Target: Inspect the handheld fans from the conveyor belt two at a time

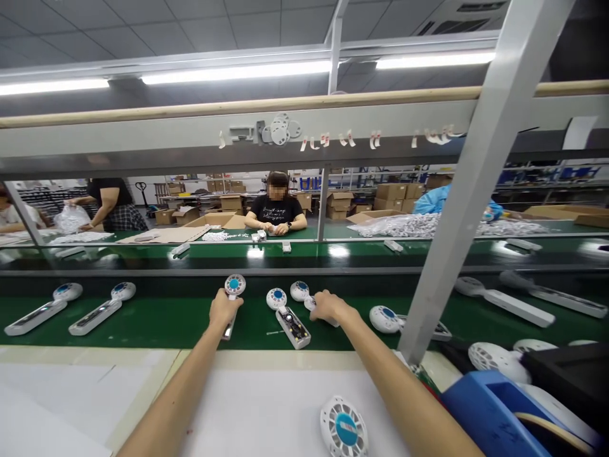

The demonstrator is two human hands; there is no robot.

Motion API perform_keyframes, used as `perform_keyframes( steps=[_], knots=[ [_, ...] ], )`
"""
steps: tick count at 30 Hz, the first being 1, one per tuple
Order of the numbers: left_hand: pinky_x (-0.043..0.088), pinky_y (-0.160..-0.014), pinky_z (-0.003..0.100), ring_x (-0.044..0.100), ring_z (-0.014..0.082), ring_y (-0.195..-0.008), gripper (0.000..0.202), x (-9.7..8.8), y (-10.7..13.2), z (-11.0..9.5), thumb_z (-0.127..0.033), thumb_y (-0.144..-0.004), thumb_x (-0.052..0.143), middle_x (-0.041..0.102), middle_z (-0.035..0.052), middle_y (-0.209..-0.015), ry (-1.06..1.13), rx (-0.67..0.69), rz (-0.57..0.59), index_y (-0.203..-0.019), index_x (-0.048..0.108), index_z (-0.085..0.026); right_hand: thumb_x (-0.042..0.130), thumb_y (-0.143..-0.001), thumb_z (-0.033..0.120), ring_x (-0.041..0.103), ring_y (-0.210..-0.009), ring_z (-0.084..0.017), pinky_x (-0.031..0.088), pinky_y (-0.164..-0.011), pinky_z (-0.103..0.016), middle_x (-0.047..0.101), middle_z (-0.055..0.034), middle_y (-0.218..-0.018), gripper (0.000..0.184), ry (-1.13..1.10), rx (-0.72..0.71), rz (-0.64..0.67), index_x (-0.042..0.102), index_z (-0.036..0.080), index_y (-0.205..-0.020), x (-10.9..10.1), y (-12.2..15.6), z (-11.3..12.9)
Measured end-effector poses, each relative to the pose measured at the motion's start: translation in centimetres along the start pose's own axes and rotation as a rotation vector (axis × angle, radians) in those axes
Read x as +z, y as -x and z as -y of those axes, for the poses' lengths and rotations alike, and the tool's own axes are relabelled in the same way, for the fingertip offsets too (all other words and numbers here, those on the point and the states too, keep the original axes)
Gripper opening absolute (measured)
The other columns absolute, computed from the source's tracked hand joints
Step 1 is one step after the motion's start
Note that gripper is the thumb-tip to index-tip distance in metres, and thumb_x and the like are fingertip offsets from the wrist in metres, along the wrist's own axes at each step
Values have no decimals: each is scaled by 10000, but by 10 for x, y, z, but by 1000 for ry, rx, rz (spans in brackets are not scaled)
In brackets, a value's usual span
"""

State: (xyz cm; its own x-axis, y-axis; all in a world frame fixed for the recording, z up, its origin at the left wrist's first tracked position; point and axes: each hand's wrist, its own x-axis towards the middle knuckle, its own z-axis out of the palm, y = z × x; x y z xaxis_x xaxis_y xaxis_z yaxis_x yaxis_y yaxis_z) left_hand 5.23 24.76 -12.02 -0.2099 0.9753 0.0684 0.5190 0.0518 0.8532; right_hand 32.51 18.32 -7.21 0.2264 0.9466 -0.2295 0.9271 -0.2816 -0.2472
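Note:
My left hand (224, 308) is closed around the handle of a small white handheld fan (235, 285) with a blue centre, over the green conveyor belt. My right hand (329, 306) grips the neck and handle of another handheld fan (299, 291), whose head points to the left; the fingers cover much of its handle. Between the two hands an opened fan (293, 326) lies on the belt, its circuit board showing in the handle. Closer to me, a round white fan head (344, 426) with a blue disc rests on the white work surface (266, 406).
Several more fans (98, 314) lie along the green belt (166, 317), left and right. A slanted metal post (476, 190) rises right of my right arm. A blue bin (499, 406) stands at the lower right. Across the line sits a co-worker (276, 209) handling small white parts.

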Motion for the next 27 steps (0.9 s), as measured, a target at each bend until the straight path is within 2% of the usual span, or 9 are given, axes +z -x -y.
perform_keyframes(
  steps=[4,6,10,13,17,20,22,25,27],
  knots=[
    [259,-1136,562,227,394,-1443,562,-4,9,-7,-137,-764,697,386,185,-1456,1,58,-71,-1295,514,-146,779,-615,143,633,-1161,-368,499,-882,-377,676,-206,-1207,456,-40,17,-4,713,106,-1065,10,-9,-4],
    [266,-1136,536,162,411,-1468,527,-7,16,-21,-149,-742,693,363,195,-1466,51,89,-14,-1247,542,-166,782,-613,185,671,-1075,-352,507,-808,-346,723,-178,-1077,365,-101,3,-11,728,113,-967,11,-11,-3],
    [513,-899,496,582,401,-1148,334,-8,40,-56,-326,-722,777,633,179,-1111,239,92,388,-980,648,-159,696,-753,464,697,-867,-277,477,-620,-278,736,-139,-923,368,-318,-100,-58,726,115,-865,1,-1,10],
    [581,-742,459,691,309,-877,400,-4,63,-77,-427,-753,771,691,138,-978,464,54,662,-1028,650,-164,538,-889,551,676,-871,-213,464,-637,-240,739,-89,-951,465,-484,-317,-97,727,130,-948,-14,21,30],
    [596,-767,409,690,209,-810,172,-1,79,-96,-264,-860,642,686,70,-908,762,-8,627,-996,580,-178,419,-991,497,644,-990,-172,489,-744,-222,712,-53,-1147,450,-670,-637,-31,683,177,-1165,-34,50,44],
    [603,-760,419,688,202,-793,90,-6,78,-105,-149,-854,589,670,59,-846,879,-68,517,-922,533,-168,520,-957,462,629,-1039,-194,511,-774,-256,668,-66,-1249,442,-664,-734,51,614,216,-1312,-49,58,27],
    [606,-753,433,691,212,-809,100,-13,75,-109,-115,-849,576,671,66,-853,924,-92,460,-910,518,-167,633,-893,425,636,-1037,-211,505,-851,-297,672,-70,-1232,483,-508,-631,16,609,234,-1335,-59,55,4],
    [610,-735,429,690,214,-797,119,-27,70,-114,-80,-840,551,664,70,-846,968,-124,393,-900,500,-169,813,-705,374,650,-1045,-263,503,-893,-361,666,-92,-1241,728,-235,-185,5,574,262,-1383,-65,39,-33],
    [614,-712,429,687,219,-761,86,-37,69,-116,-92,-845,531,653,73,-816,987,-141,384,-882,504,-165,889,-553,335,677,-979,-318,538,-808,-414,691,-128,-1172,819,-149,53,74,624,235,-1321,-61,27,-49]
  ],
)
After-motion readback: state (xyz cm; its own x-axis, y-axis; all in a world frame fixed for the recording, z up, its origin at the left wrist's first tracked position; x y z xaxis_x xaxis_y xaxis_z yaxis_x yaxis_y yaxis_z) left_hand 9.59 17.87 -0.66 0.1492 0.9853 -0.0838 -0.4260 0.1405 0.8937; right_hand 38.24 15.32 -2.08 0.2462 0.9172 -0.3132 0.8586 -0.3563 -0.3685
